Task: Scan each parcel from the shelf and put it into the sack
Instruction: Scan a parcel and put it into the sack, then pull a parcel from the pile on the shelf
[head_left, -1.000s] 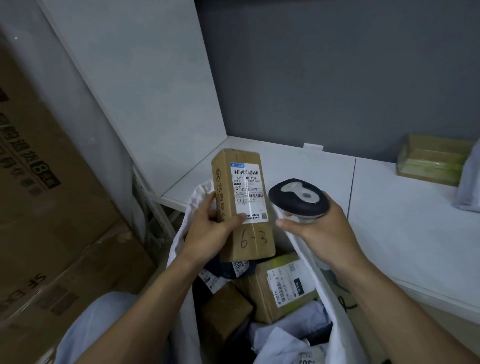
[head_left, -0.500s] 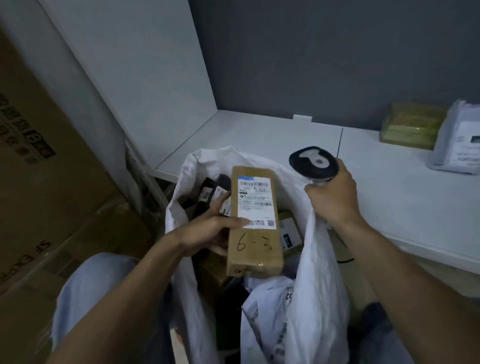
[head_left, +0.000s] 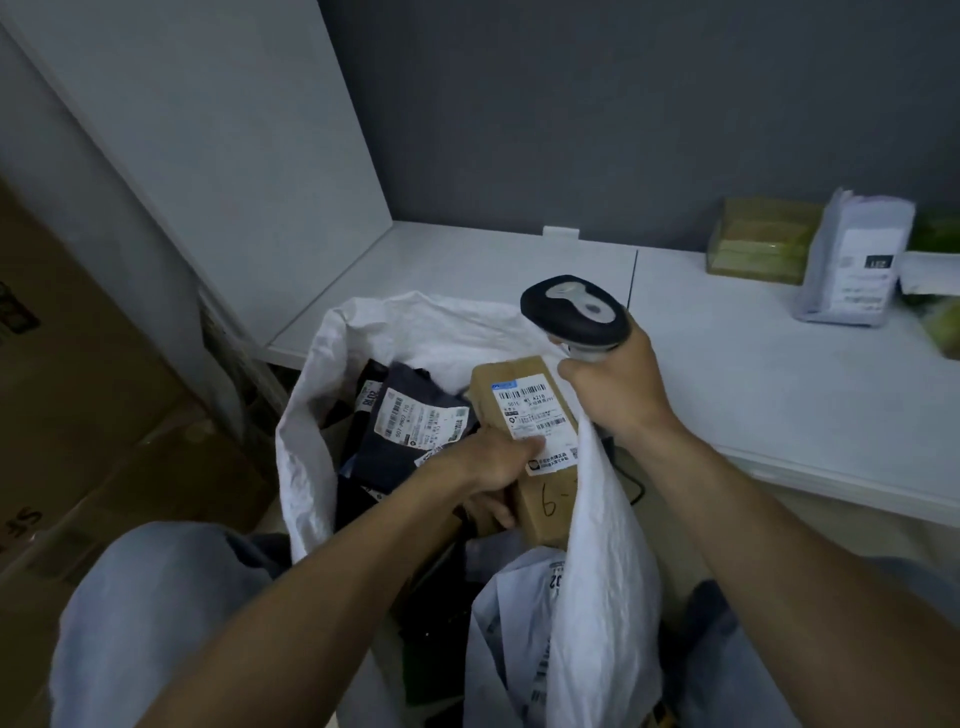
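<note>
A white woven sack (head_left: 311, 457) stands open in front of me, against the white shelf (head_left: 753, 374). My left hand (head_left: 493, 467) grips a long brown cardboard parcel (head_left: 545, 514) with a white barcode label, inside the sack's mouth. My right hand (head_left: 618, 395) holds a black and grey barcode scanner (head_left: 571, 317) and also pinches the sack's right rim. Dark mailer parcels (head_left: 410, 431) and a white plastic mailer (head_left: 514, 623) lie inside the sack.
On the shelf at the right stand a grey mailer parcel (head_left: 852, 265), a taped green-yellow box (head_left: 758, 241) and something green at the edge. Large cardboard boxes (head_left: 78, 415) are stacked on the left. A white side panel (head_left: 234, 156) bounds the shelf.
My left hand has lowered the brown parcel from above the sack down into its mouth. My right hand moved the scanner aside and took hold of the sack's rim.
</note>
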